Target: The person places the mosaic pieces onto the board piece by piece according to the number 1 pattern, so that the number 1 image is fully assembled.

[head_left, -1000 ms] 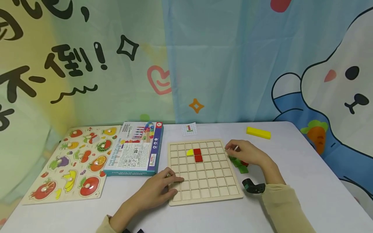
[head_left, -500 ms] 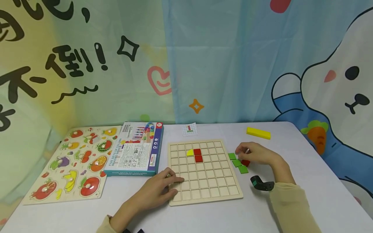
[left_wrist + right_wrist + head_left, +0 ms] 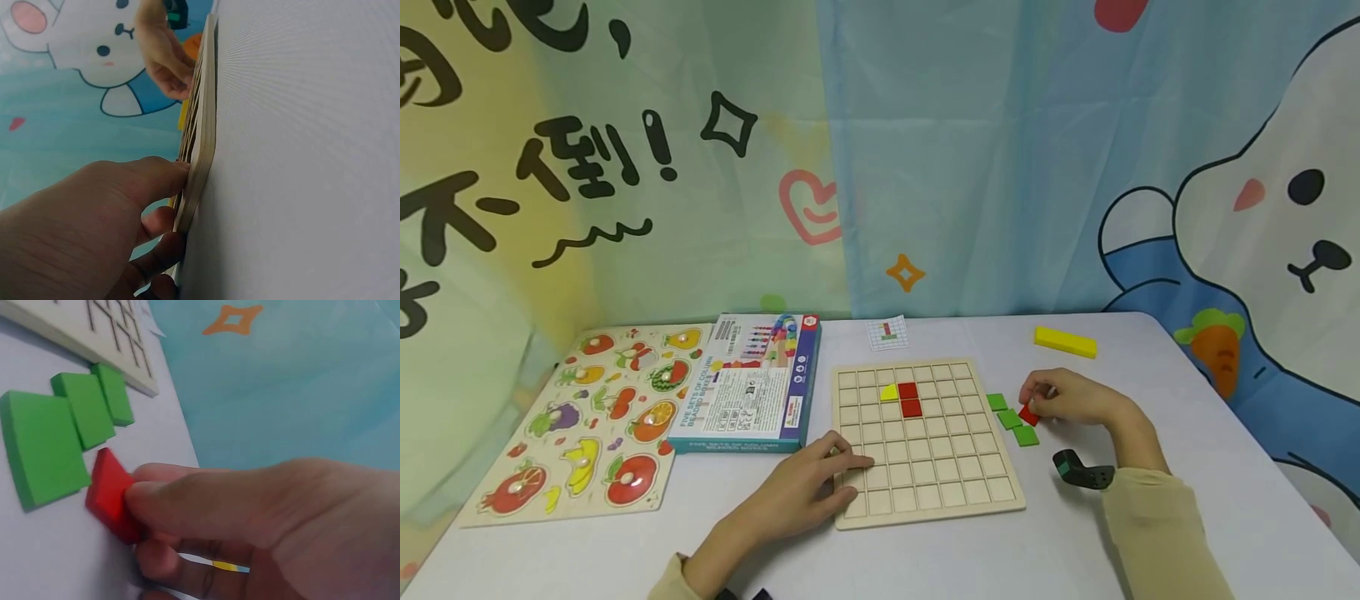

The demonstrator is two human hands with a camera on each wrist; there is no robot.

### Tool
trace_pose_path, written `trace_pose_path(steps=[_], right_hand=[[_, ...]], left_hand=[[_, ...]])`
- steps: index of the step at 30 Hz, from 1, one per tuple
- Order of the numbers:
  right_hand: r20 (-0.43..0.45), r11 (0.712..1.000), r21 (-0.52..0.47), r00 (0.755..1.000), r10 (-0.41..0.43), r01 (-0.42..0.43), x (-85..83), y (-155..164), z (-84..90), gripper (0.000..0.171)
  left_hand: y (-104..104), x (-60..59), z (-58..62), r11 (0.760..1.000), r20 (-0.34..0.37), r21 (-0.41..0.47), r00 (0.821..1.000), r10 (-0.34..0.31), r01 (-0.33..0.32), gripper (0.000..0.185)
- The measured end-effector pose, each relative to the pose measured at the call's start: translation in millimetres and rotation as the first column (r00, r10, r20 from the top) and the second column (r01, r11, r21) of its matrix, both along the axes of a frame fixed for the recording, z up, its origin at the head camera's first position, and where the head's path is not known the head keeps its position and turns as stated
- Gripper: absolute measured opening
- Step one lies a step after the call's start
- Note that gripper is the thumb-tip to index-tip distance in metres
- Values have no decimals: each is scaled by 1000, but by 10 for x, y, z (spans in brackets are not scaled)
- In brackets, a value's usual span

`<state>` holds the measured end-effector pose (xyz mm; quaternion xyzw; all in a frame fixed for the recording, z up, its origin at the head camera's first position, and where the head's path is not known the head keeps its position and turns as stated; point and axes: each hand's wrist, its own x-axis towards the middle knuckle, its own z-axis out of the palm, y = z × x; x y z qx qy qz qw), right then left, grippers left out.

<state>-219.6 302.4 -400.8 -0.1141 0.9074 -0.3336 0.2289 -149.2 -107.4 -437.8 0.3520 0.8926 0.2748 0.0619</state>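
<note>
One red tile (image 3: 1028,415) now pinched, lifted by right hand (image 3: 1070,400) fingers (image 3: 187,506).

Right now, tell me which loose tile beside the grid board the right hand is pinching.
The red tile, held in the right hand. The three green tiles next to it lie flat on the table, untouched.

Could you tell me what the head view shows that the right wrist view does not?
Only the head view shows the left hand resting on the grid board's near corner, the tiles set in its cells, the fruit puzzle, box and yellow block. Only the right wrist view shows the fingers pinching the red tile up close. Both share the three green tiles.
</note>
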Motion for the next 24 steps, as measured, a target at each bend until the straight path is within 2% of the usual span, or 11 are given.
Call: trace_pose_path(steps=[4,11,15,19,24], right_hand=[[5,1000,16,1000,-7,7,-5,15,-2,15],[20,999,13,999,48,-48,21,61,11,33],[18,999,2,999,49,-50,25,52,4,34],[9,1000,15,1000,20,-20,29,36,1,29],[-33,996,79,999,-42,45,20,20,-15,27]], left_hand=[[0,-2,0,1000,-3,7,1000,-4,4,36],[2,-4,-3,1000,-14,9,1000,-6,7,36],[3,-1,-1,1000,-14,7,1000,-4,4,36],[2,1,0,1000,-7,5,1000,-2,2,36],[1,3,2,1000,1,6,1000,-1,1,36]])
